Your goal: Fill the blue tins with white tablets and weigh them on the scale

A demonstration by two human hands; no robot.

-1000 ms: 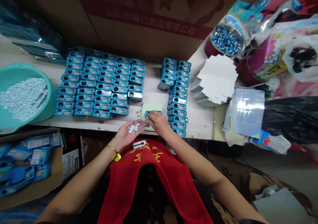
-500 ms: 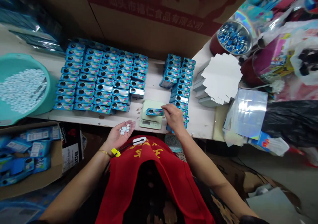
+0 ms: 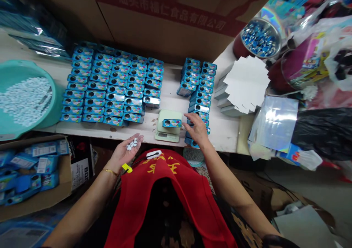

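My left hand (image 3: pixel 127 151) is palm up below the table edge, cupped around several small white tablets (image 3: pixel 132 144). My right hand (image 3: pixel 197 128) rests with fingers spread just right of a small pale green scale (image 3: pixel 168 130). A single blue tin (image 3: pixel 171 123) lies on the scale's platform, a short gap from my right fingertips. The right hand hovers over the near end of a column of blue tins (image 3: pixel 198 101).
A large block of blue tins (image 3: pixel 112 88) fills the table's left middle. A teal basin (image 3: pixel 55 105) of white tablets sits far left. White card stacks (image 3: pixel 243 85), a metal bowl of blue pieces (image 3: pixel 260 39), foil bags (image 3: pixel 275 123) and a cardboard box (image 3: pixel 33 174) surround.
My right hand let go of the tin on the scale and moved right, opening. My left hand with the tablets drew back toward my body.
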